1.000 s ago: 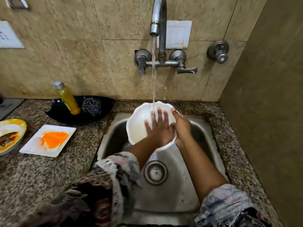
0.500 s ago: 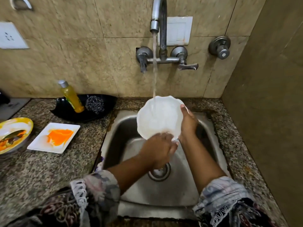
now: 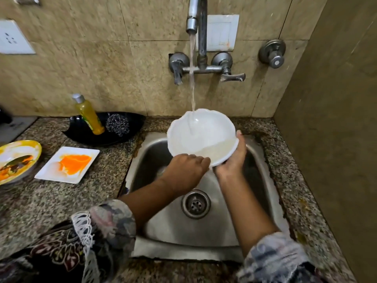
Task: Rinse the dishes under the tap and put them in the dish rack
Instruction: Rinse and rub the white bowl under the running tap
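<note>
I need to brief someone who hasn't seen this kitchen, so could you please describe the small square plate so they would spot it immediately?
Start at the steel sink and look left across the granite counter. The square plate lies flat there, before the black tray. It alone is white and square-cornered, smeared bright orange.

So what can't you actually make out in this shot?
- Dish rack: nowhere in the head view, outside its edges.
- Left hand fingers: curled under the white bowl, which hides them.
- Yellow plate: cut off by the left edge.
- Bottle label: too small and blurred.
</note>
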